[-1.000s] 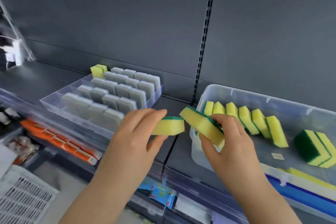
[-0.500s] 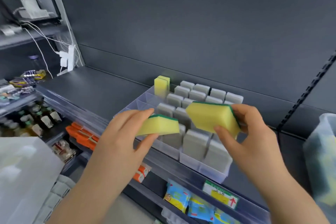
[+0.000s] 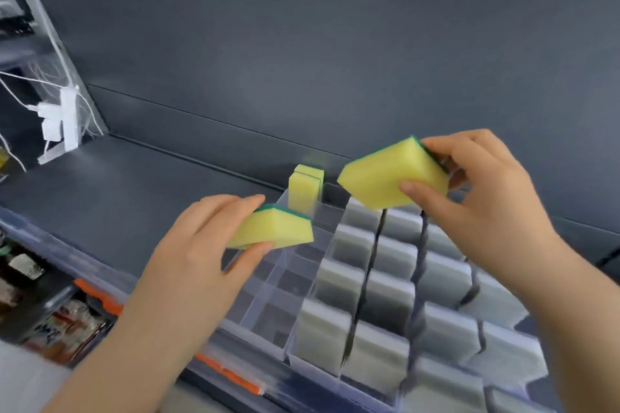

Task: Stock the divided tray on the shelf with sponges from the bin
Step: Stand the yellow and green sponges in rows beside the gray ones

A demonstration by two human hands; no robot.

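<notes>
Several packaged goods (image 3: pixel 57 329) sit blurred on the lower shelf nearest me, with orange strips (image 3: pixel 231 375) along its front edge. Just above them, the clear divided tray (image 3: pixel 265 318) stands on the dark shelf (image 3: pixel 134 184). Its left-hand compartments are bare, except the far corner one. The columns to the right are packed with grey sponges (image 3: pixel 385 295) standing on edge. My left hand (image 3: pixel 198 245) is over the tray's left side. It grips a yellow sponge (image 3: pixel 273 233) with its green scouring layer facing up, fingers across the top and thumb pressed underneath. That sponge lies nearly flat above the bare compartments, and I cannot tell whether it touches the dividers. My right hand (image 3: pixel 486 208) is higher and further back, above the far grey rows. It holds a second yellow sponge (image 3: pixel 389 178), tilted with its broad yellow face toward me. My thumb is on the lower front edge and my fingers curl round the back, where a sliver of green shows at the top corner. Between the two held sponges, in the tray's far left corner compartment, a pair of yellow sponges (image 3: pixel 303 193) stands upright side by side. Behind the tray the shelf runs to a dark grey back panel (image 3: pixel 302 43). Far to the left, a white power strip (image 3: pixel 62 124) with white cables hangs by a clear upright.
</notes>
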